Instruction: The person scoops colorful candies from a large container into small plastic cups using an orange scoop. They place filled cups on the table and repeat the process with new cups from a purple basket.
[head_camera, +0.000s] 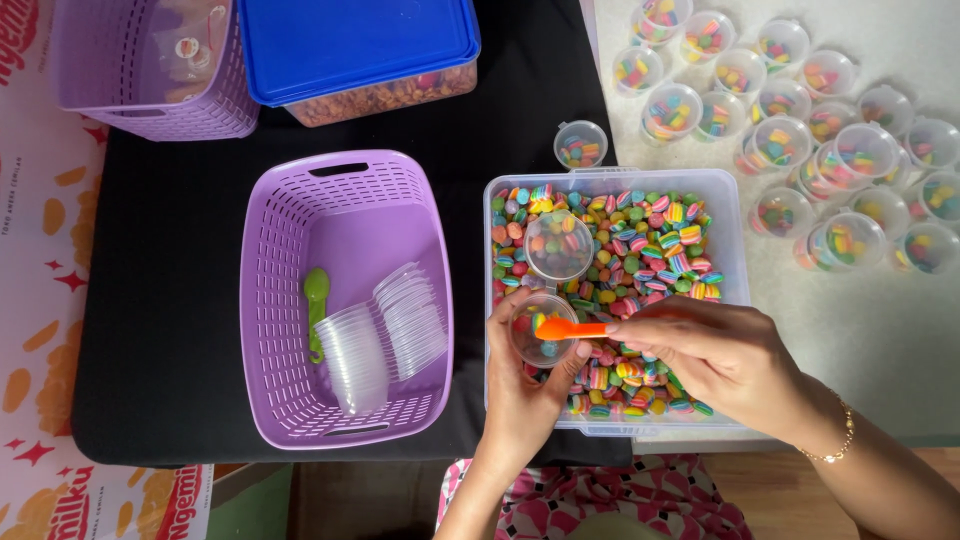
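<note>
- Over the clear tub (735, 240) of striped candies, the left hand (522, 395) has its grip clamped on a small clear cup (540, 330).
- The right hand (722, 355) pinches an orange spoon (568, 328), its bowl inside the cup.
- Left on the bench (170, 280), a purple basket (275, 300) holds stacked empty cups (385, 330) and a green spoon (316, 305).
- Right, filled lidded cups (800, 130) crowd together.

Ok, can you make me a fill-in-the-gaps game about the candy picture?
1. The right hand holds a small spoon coloured ____.
2. The left hand holds a clear little ____.
3. The stacked empty cups lie in a basket coloured ____.
4. The food box at the top has a lid coloured ____.

Missing words: orange, cup, purple, blue.
</note>
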